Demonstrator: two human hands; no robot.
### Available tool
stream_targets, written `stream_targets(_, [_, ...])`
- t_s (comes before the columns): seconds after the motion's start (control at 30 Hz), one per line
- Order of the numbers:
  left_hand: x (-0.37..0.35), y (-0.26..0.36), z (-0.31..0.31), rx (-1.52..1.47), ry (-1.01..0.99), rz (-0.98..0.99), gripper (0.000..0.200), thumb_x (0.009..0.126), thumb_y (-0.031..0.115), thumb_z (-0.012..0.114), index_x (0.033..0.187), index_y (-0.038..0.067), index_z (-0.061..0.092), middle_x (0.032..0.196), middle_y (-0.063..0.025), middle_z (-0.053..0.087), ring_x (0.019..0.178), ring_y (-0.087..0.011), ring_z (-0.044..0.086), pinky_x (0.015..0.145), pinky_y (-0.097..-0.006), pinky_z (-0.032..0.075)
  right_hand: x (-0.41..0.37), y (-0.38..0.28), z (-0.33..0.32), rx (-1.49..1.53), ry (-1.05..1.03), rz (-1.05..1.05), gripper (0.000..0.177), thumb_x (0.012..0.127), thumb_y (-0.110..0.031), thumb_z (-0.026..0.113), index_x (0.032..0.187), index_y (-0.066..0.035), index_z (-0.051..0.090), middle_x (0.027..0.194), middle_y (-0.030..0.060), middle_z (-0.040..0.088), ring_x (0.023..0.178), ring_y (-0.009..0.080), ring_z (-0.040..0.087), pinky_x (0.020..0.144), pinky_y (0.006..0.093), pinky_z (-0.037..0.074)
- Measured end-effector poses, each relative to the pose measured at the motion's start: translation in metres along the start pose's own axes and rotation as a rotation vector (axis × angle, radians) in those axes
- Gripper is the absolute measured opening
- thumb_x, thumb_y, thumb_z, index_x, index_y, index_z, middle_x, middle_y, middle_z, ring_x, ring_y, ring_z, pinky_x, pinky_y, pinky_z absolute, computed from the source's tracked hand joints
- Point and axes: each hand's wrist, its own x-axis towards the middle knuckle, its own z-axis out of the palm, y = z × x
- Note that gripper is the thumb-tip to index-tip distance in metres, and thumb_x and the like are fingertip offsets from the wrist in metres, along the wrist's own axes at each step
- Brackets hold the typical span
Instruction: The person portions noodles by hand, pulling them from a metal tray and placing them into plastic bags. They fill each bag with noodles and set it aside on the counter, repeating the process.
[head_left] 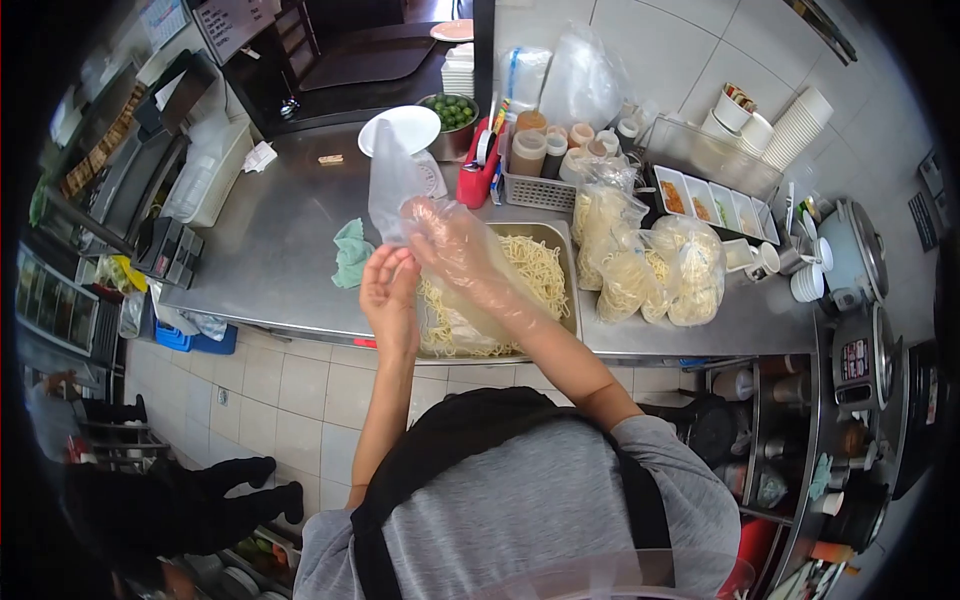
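Observation:
A clear plastic bag (pixel 394 185) stands up from between my hands, over the steel counter. My left hand (pixel 388 290) is bare, and its fingertips pinch the bag's lower edge. On my right hand (pixel 440 240) is a loose transparent plastic glove reaching up the forearm. Its fingers curl against the side of the bag and seem to grip it; the plastic layers blur the exact hold. Just below the right forearm, a steel tray (pixel 573 290) contains pale cooked noodles (pixel 535 270), with a sheet of clear plastic lying over part of them.
Bagged noodles (pixel 655 270) stand right of the tray. Behind are a red tape dispenser (pixel 480 165), a basket of bottles (pixel 540 188), a bowl of green limes (pixel 450 112) and a white plate (pixel 405 130). A green cloth (pixel 352 253) lies left. Another person (pixel 190 490) is at lower left.

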Motion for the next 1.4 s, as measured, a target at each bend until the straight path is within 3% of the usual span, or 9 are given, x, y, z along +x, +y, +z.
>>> stream_targets(0.23, [-0.029, -0.03, -0.01, -0.095, -0.059, -0.128, 0.034, 0.098, 0.008, 0.045, 0.13, -0.002, 0.046, 0.116, -0.0047, 0.06, 0.102, -0.0106, 0.057, 0.085, -0.0228, 0.047, -0.039, 0.01, 0.031, 0.006, 0.086, -0.375, 0.022, 0.085, -0.017, 0.058, 0.104, -0.006, 0.056, 0.085, 0.0163, 0.063, 0.078, 0.0357, 0.06, 0.069, 0.045, 0.049])
stream_targets(0.4, [0.04, -0.02, -0.007, -0.016, -0.035, -0.197, 0.047, 0.091, 0.015, 0.056, 0.134, 0.004, 0.041, 0.115, -0.0055, 0.056, 0.105, -0.0148, 0.054, 0.089, -0.0262, 0.045, -0.085, -0.028, 0.019, -0.234, -0.352, -0.518, 0.027, 0.087, -0.017, 0.059, 0.109, -0.002, 0.058, 0.096, 0.0158, 0.063, 0.082, 0.0312, 0.062, 0.076, 0.0377, 0.051])
stream_targets(0.53, [0.057, -0.024, -0.02, 0.053, -0.418, 0.117, 0.048, 0.084, 0.016, 0.065, 0.127, 0.01, 0.044, 0.099, -0.0011, 0.054, 0.097, -0.0145, 0.053, 0.081, -0.0272, 0.046, -0.068, -0.019, -0.023, 0.112, -0.864, 0.145, 0.037, 0.086, -0.023, 0.062, 0.115, 0.0, 0.058, 0.107, 0.0194, 0.06, 0.087, 0.0281, 0.063, 0.079, 0.0334, 0.051])
stream_targets(0.63, [0.073, -0.057, -0.041, 0.719, -0.642, 0.071, 0.031, 0.082, 0.017, 0.067, 0.108, 0.007, 0.053, 0.088, 0.0004, 0.054, 0.088, -0.0133, 0.054, 0.078, -0.0286, 0.047, -0.083, 0.041, -0.059, 0.053, -0.207, 0.266, 0.055, 0.081, -0.031, 0.071, 0.12, 0.004, 0.054, 0.117, 0.0197, 0.06, 0.094, 0.0241, 0.063, 0.083, 0.0322, 0.05])
stream_targets(0.73, [0.079, -0.098, -0.061, 1.29, -0.986, -0.026, 0.025, 0.083, 0.018, 0.066, 0.101, 0.005, 0.055, 0.084, -0.0005, 0.056, 0.087, -0.0137, 0.054, 0.081, -0.0305, 0.047, -0.053, 0.097, -0.083, -0.418, -0.5, 0.652, 0.073, 0.075, -0.03, 0.077, 0.128, 0.01, 0.045, 0.122, 0.02, 0.058, 0.107, 0.024, 0.059, 0.093, 0.0328, 0.045])
stream_targets(0.87, [0.049, -0.072, -0.026, 0.846, -0.701, -0.469, 0.023, 0.086, 0.016, 0.066, 0.103, 0.005, 0.055, 0.089, -0.0031, 0.057, 0.089, -0.0157, 0.055, 0.081, -0.0341, 0.048, -0.102, 0.205, -0.03, 0.177, -0.429, 0.738, 0.085, 0.072, -0.024, 0.08, 0.136, 0.008, 0.035, 0.126, 0.019, 0.056, 0.116, 0.0241, 0.055, 0.1, 0.0327, 0.041])
stream_targets(1.03, [0.04, -0.1, -0.02, 0.059, -0.526, -0.789, 0.073, 0.071, 0.016, 0.081, 0.13, 0.005, 0.039, 0.116, -0.009, 0.057, 0.104, -0.0177, 0.056, 0.088, -0.0323, 0.048, -0.086, 0.121, -0.033, 0.869, -0.297, 0.908, 0.085, 0.07, -0.009, 0.079, 0.141, 0.0, 0.033, 0.125, 0.0138, 0.057, 0.115, 0.0191, 0.054, 0.099, 0.0299, 0.041])
stream_targets(1.2, [0.047, -0.099, -0.023, 0.373, -0.665, -0.157, 0.105, 0.058, 0.006, 0.087, 0.142, 0.006, 0.025, 0.127, -0.0109, 0.052, 0.118, -0.02, 0.05, 0.101, -0.033, 0.042, -0.071, 0.118, -0.045, 0.907, -0.355, 0.619, 0.081, 0.068, 0.0, 0.076, 0.139, 0.0, 0.035, 0.126, 0.0107, 0.055, 0.111, 0.0161, 0.056, 0.096, 0.0292, 0.043])
stream_targets(1.4, [0.05, -0.065, -0.027, 0.386, -0.623, -0.027, 0.089, 0.058, -0.002, 0.08, 0.136, 0.003, 0.038, 0.128, -0.0081, 0.052, 0.118, -0.0179, 0.049, 0.1, -0.0297, 0.04, -0.043, 0.077, -0.092, 0.896, -0.399, 0.559, 0.08, 0.067, -0.008, 0.074, 0.137, 0.002, 0.037, 0.122, 0.0096, 0.056, 0.109, 0.0154, 0.056, 0.093, 0.0272, 0.044])
